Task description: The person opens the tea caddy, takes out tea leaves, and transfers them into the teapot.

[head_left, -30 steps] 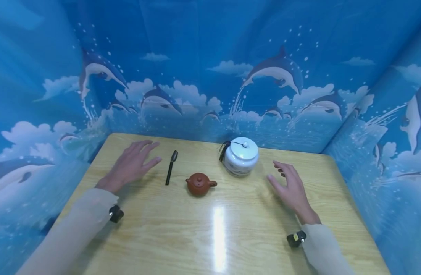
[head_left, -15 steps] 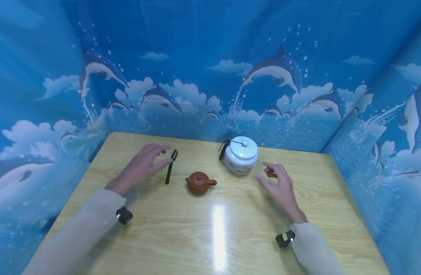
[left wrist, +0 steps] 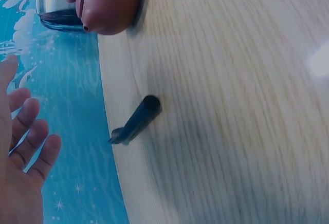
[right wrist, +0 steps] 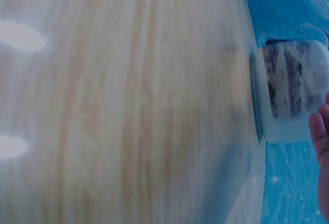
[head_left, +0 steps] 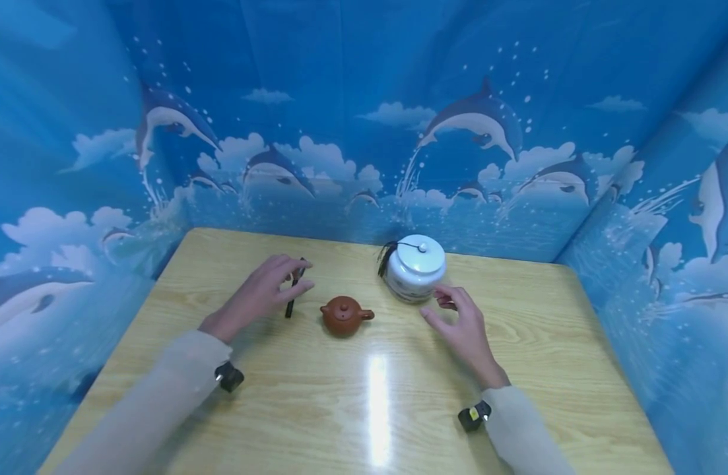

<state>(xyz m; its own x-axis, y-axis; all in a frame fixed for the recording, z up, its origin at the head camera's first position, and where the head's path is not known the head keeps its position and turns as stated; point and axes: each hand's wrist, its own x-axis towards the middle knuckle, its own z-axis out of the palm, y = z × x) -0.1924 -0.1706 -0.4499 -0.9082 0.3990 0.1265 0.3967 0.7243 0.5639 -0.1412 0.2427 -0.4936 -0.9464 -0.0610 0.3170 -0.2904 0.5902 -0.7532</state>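
Observation:
A slim black tool point(head_left: 290, 308) with a wider, spoon-like end lies at the left of the table. Over it hovers my left hand point(head_left: 261, 287), thumb and fingers apart, covering its middle; the left wrist view shows a gap between this hand point(left wrist: 25, 183) and the tool point(left wrist: 140, 120). A small reddish-brown teapot point(head_left: 342, 318) with its lid on stands in the middle. Behind it to the right is a white lidded jar point(head_left: 412, 282) with a dark tassel. My right hand point(head_left: 466, 330) is at the jar's near right side, fingers loosely bent, holding nothing; contact cannot be told.
The wooden table point(head_left: 304, 402) carries a bright light reflection near its middle. A blue curtain point(head_left: 340, 132) printed with dolphins hangs behind and at both sides, close to the table's back edge.
My left hand has moved right and come over the black tool. My right hand has moved left, up to the jar. Tool, teapot and jar have stayed in place.

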